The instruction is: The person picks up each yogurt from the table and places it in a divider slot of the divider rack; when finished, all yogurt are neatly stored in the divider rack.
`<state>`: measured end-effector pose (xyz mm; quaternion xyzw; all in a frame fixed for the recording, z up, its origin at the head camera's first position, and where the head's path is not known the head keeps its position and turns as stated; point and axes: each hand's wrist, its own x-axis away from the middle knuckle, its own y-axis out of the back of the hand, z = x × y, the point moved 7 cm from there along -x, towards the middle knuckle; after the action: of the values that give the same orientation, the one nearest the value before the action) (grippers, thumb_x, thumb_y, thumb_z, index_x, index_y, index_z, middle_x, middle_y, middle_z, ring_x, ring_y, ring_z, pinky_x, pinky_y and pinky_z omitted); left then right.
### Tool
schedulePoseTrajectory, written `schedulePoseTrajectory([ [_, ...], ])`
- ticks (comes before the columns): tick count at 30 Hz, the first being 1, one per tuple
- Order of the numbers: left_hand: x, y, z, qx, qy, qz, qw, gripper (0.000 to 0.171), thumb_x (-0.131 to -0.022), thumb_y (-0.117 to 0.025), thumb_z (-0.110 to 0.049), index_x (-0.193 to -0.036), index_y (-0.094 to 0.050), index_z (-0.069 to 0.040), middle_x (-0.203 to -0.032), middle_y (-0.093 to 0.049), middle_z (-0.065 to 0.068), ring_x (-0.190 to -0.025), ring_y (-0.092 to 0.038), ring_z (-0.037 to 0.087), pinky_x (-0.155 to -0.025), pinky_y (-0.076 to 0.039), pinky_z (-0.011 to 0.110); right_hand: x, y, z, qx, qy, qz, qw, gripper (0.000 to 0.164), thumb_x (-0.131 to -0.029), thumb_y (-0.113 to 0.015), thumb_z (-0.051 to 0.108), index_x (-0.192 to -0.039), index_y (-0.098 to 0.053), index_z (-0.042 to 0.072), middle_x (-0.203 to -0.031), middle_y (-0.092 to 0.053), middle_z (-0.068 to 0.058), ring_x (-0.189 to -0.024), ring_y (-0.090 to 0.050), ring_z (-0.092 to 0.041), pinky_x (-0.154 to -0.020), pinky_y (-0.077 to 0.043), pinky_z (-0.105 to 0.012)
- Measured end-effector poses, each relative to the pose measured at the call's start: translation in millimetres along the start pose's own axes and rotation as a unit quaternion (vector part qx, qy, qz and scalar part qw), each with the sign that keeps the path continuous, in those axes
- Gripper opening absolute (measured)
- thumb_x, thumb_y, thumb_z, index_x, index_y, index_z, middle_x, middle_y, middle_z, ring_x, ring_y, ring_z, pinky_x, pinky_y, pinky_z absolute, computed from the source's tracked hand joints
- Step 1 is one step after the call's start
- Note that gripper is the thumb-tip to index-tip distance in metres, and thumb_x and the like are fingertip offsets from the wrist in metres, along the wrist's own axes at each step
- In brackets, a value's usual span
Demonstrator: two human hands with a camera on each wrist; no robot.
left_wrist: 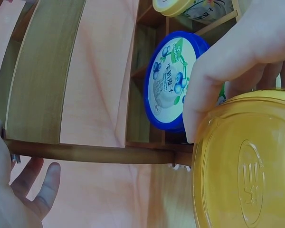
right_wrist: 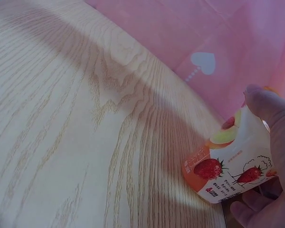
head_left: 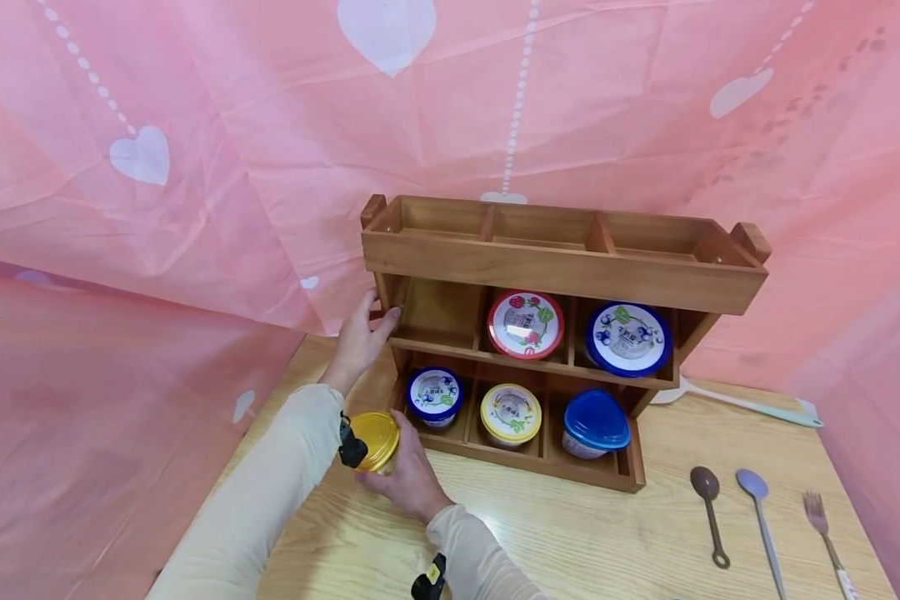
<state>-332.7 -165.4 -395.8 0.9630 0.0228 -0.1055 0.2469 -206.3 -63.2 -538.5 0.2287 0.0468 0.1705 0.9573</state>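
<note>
My right hand grips a tub with a clear yellow lid, near the front left corner of a wooden rack. In the right wrist view the tub shows printed strawberries, its base close over the table. My left hand holds the rack's left side panel, thumb and fingers on either side of its edge. Nearest the right hand in the lower tier stands a blue-lidded tub; beside it are a yellow-rimmed tub and a tub with a plain blue lid.
On the middle tier sit a red-rimmed tub and a larger blue-rimmed tub. To the right lie a brown spoon, a grey-purple spoon, a fork and a pale-handled utensil. Pink cloth hangs behind.
</note>
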Motion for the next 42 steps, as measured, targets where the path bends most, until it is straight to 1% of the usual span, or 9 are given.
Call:
schedulePoseTrajectory([
  [9, 0.8, -0.7, -0.4, -0.005, -0.001, 0.004, 1.0000, 0.052, -0.102, -0.054, -0.032, -0.148, -0.037, -0.016, -0.149, -0.045, 0.016, -0.124, -0.056, 0.039, -0.095, -0.055, 0.049, 7.3, 8.2, -0.4, -0.009, 0.008, -0.018, 1.000, 0.105, -0.074, -0.085, 0.039, -0.154, -0.021, 0.013, -0.146, -0.041, -0.013, -0.127, -0.050, -0.025, -0.111, -0.042, -0.048],
  [14, 2.0, -1.1, -0.1, -0.005, 0.000, 0.007, 1.0000, 0.053, -0.102, -0.054, -0.033, -0.149, -0.037, -0.016, -0.150, -0.044, 0.015, -0.126, -0.055, 0.038, -0.096, -0.054, 0.049, 14.6, 14.4, -2.4, -0.017, 0.013, -0.021, 1.000, 0.104, -0.075, -0.086, 0.036, -0.153, -0.022, 0.012, -0.149, -0.039, -0.014, -0.131, -0.048, -0.026, -0.113, -0.039, -0.049],
  [17, 2.0, -0.3, 1.5, 0.001, 0.002, 0.005, 1.0000, 0.053, -0.101, -0.054, -0.034, -0.148, -0.037, -0.016, -0.150, -0.043, 0.016, -0.125, -0.056, 0.040, -0.095, -0.054, 0.050, 19.5, 18.3, -3.0, -0.016, 0.022, -0.029, 0.999, 0.104, -0.075, -0.086, 0.035, -0.153, -0.023, 0.010, -0.150, -0.038, -0.016, -0.133, -0.046, -0.030, -0.113, -0.038, -0.053],
  [22, 1.1, 0.7, 4.7, 0.004, 0.006, 0.003, 1.0000, 0.053, -0.101, -0.055, -0.034, -0.148, -0.038, -0.015, -0.149, -0.044, 0.017, -0.122, -0.058, 0.041, -0.094, -0.055, 0.050, 25.3, 22.8, -6.2, -0.020, 0.017, -0.038, 0.999, 0.106, -0.074, -0.087, 0.034, -0.153, -0.022, 0.008, -0.153, -0.035, -0.017, -0.136, -0.044, -0.031, -0.113, -0.037, -0.053],
  [25, -0.1, -0.3, 5.4, 0.006, 0.004, 0.006, 1.0000, 0.054, -0.101, -0.055, -0.034, -0.148, -0.037, -0.016, -0.150, -0.043, 0.017, -0.123, -0.057, 0.041, -0.094, -0.054, 0.050, 28.3, 25.3, -7.4, -0.021, 0.018, -0.044, 0.999, 0.106, -0.073, -0.087, 0.034, -0.153, -0.022, 0.007, -0.154, -0.034, -0.016, -0.138, -0.042, -0.031, -0.114, -0.036, -0.053],
  [29, -0.8, -0.9, 5.4, 0.007, 0.003, 0.007, 0.9999, 0.054, -0.101, -0.055, -0.034, -0.149, -0.037, -0.016, -0.150, -0.043, 0.016, -0.124, -0.056, 0.040, -0.094, -0.054, 0.050, 33.9, 30.1, -8.7, -0.026, 0.015, -0.050, 0.998, 0.106, -0.073, -0.087, 0.031, -0.153, -0.022, 0.010, -0.155, -0.033, -0.015, -0.140, -0.039, -0.030, -0.115, -0.035, -0.052],
  [31, -0.7, -0.9, 5.0, 0.007, 0.003, 0.007, 1.0000, 0.054, -0.101, -0.055, -0.034, -0.149, -0.037, -0.016, -0.150, -0.043, 0.016, -0.124, -0.057, 0.040, -0.094, -0.055, 0.050, 37.3, 33.6, -9.2, -0.029, 0.013, -0.054, 0.998, 0.105, -0.073, -0.087, 0.030, -0.153, -0.023, 0.011, -0.155, -0.033, -0.014, -0.141, -0.039, -0.029, -0.115, -0.034, -0.052],
  [39, 0.0, 0.2, 2.2, 0.008, 0.004, 0.005, 1.0000, 0.052, -0.101, -0.055, -0.032, -0.147, -0.038, -0.015, -0.149, -0.044, 0.017, -0.123, -0.057, 0.041, -0.094, -0.054, 0.051, 49.9, 50.7, -7.3, -0.053, 0.018, -0.083, 0.995, 0.105, -0.072, -0.089, 0.026, -0.153, -0.024, 0.010, -0.155, -0.035, -0.012, -0.141, -0.039, -0.027, -0.114, -0.035, -0.052],
  [42, -0.3, 0.0, 1.8, 0.010, 0.004, 0.006, 0.9999, 0.052, -0.101, -0.056, -0.032, -0.147, -0.038, -0.014, -0.148, -0.044, 0.018, -0.122, -0.058, 0.042, -0.094, -0.054, 0.051, 54.8, 58.3, -2.9, -0.062, 0.017, -0.093, 0.994, 0.105, -0.071, -0.089, 0.029, -0.153, -0.024, 0.010, -0.154, -0.036, -0.013, -0.141, -0.038, -0.027, -0.114, -0.035, -0.052],
])
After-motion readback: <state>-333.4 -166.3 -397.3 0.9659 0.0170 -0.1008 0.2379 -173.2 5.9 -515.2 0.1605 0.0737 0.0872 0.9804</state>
